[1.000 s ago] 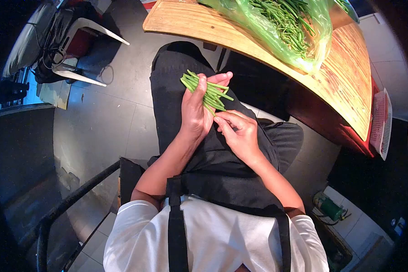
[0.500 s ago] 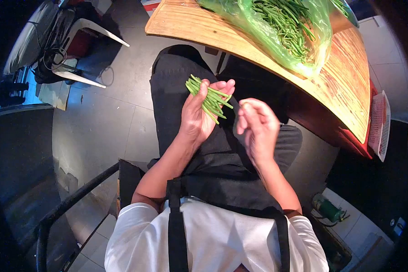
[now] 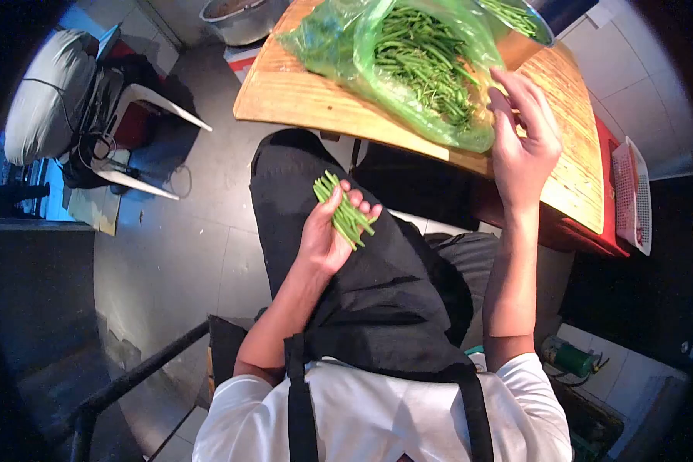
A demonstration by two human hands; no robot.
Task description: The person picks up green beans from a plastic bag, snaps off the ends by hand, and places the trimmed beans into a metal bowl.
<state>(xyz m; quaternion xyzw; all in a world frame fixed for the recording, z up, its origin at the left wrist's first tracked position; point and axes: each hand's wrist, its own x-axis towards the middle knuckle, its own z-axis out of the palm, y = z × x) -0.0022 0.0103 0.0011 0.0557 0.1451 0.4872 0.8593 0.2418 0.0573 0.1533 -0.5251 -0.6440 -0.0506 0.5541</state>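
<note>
A bundle of cut green stalks [image 3: 348,217] lies in my left hand [image 3: 327,235], whose fingers and thumb are wrapped round it above my lap. My right hand [image 3: 525,138] is over the wooden table [image 3: 308,100], at the right edge of an open green plastic bag [image 3: 366,85]. Its thumb and forefinger are bent with a gap between them, and nothing shows in them. More long green stalks [image 3: 423,61] lie inside the bag.
A metal container [image 3: 527,42] with green pieces stands behind the bag. A metal pot [image 3: 242,19] is at the upper left, with a white plastic chair [image 3: 150,96] below it. A white basket [image 3: 631,196] hangs right of the table. A green cylinder [image 3: 568,356] sits lower right.
My right hand has moved from beside the bundle up and right to the bag. My left hand still holds the bundle, slightly lower in view. The view has tilted up, showing the pot.
</note>
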